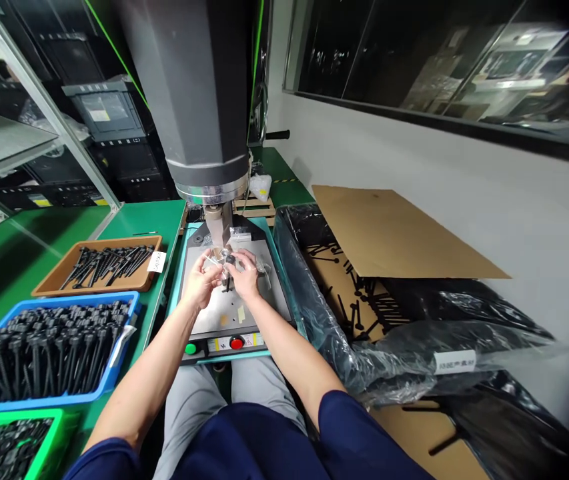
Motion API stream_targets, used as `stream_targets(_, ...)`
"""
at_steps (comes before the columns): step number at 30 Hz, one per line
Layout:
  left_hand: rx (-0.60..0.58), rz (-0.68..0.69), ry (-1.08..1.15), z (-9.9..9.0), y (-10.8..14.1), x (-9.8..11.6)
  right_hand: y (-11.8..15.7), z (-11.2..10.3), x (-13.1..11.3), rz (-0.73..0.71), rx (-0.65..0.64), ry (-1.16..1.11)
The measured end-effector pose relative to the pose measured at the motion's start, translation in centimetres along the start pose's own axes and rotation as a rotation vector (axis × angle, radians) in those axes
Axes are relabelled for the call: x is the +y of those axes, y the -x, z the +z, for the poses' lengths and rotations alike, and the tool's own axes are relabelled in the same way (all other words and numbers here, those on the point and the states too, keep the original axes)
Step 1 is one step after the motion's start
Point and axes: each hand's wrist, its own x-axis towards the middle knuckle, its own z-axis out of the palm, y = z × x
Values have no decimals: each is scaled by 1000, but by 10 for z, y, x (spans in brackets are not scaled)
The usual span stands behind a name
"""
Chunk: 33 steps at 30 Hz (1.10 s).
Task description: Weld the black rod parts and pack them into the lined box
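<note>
Both hands meet over the grey metal base plate [209, 313] of a press, just under its metal tool head [218, 230]. My right hand [245, 275] is closed, its fingers round a small black round-headed part [230, 259]. At its left, my left hand [201, 281] is closed in a pinch beside the same part. A thin pale strip shows near the left fingertips; what they grip is too small to make out. A metal fixture stands between the hands, partly hidden by the fingers.
Left, an orange tray [44, 288], a blue tray [137, 303] and a green bin [59, 427] hold black parts. A green button [191, 349] and a red button [237, 343] face me. A plastic-lined box [304, 293] and a cardboard sheet [404, 233] are right.
</note>
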Motion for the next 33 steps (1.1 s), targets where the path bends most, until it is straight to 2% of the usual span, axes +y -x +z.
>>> stream_targets(6, -7, -3, 20, 2, -6, 3, -23, 17, 5, -11, -99, -52)
stream_targets(9, -9, -3, 30, 2, -9, 2, -30, 20, 5, 99, -157, -121)
stream_targets(12, -2, -10, 41, 1, -12, -1, -34, 15, 4, 239, -285, -224)
stream_targets(14, 4, -14, 42, -1, -14, -4, -36, 11, 2, 269, -329, -245)
stream_targets(19, 7, -26, 35, -3, -17, -11, -41, 8, 3, 242, -315, -177)
stream_targets(25, 9, -21, 4, -5, -17, -14, -38, 15, 10, 279, -252, -226)
stream_targets(33, -14, -11, -7, -2, -14, -21, -26, -1, 18, 332, -323, -241)
